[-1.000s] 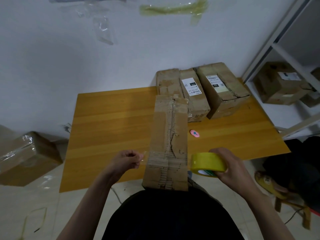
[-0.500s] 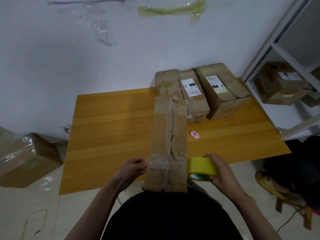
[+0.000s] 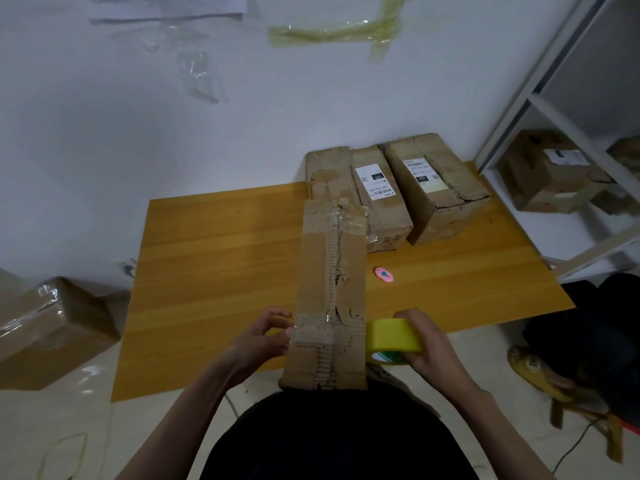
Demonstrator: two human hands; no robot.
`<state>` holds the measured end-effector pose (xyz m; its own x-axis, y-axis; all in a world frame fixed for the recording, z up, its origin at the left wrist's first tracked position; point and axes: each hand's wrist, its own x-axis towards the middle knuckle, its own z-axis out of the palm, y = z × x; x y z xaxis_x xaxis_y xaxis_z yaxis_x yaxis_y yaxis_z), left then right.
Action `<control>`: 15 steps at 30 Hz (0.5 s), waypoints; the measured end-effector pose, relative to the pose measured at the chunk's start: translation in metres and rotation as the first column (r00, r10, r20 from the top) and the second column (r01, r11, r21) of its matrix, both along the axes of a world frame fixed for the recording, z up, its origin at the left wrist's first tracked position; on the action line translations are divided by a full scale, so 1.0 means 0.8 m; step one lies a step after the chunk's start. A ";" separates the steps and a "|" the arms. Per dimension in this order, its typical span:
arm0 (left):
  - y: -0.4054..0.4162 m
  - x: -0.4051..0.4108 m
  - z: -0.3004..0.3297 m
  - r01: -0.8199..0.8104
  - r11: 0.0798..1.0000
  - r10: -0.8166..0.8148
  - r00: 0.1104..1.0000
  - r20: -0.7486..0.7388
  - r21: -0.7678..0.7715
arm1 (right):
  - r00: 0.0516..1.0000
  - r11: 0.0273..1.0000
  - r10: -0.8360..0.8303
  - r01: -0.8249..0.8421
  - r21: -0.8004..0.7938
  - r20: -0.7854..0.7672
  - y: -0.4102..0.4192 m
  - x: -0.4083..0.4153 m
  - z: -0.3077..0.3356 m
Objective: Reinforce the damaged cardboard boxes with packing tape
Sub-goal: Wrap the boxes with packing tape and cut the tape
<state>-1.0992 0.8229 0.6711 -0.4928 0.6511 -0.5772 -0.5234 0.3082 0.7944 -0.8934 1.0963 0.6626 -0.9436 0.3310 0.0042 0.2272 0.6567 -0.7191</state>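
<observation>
You have three worn brown cardboard boxes on the wooden table (image 3: pixel 214 258): one long box (image 3: pixel 330 292) in front, two labelled boxes (image 3: pixel 372 199) (image 3: pixel 436 188) behind. One yellow tape roll (image 3: pixel 393 339), one pink oval cutter (image 3: pixel 383 274).

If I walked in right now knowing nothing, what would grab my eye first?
Probably the long, torn cardboard box held up in front of the person, its near end over the table edge. The right hand grips a bright yellow tape roll against its right side, while the left hand presses clear tape at its left edge. Behind, two labelled boxes sit on the orange table.
</observation>
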 end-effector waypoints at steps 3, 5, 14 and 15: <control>-0.001 -0.002 0.009 0.004 1.000 -0.008 0.990 -0.140 -0.027 | 1.000 1.000 -0.006 0.006 0.002 0.009 0.001 0.002 -0.003; 0.000 -0.001 0.018 0.014 0.994 -0.045 0.958 -0.282 -0.111 | 1.000 1.000 -0.012 0.012 -0.002 0.016 0.001 0.002 -0.005; 0.018 0.041 0.084 -0.007 0.895 -0.237 0.840 -0.488 -0.446 | 0.999 0.995 0.034 -0.031 0.090 -0.030 -0.011 -0.010 0.009; 0.023 0.043 0.091 0.030 0.869 -0.311 0.808 -0.500 -0.493 | 0.998 0.993 0.043 -0.038 0.111 -0.043 -0.014 -0.012 0.013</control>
<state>-1.0648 0.8409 0.7439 -0.7186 0.4980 -0.4854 0.0539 0.7358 0.6751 -0.9029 1.0853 0.6732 -0.9542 0.2879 0.0816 0.1679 0.7407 -0.6505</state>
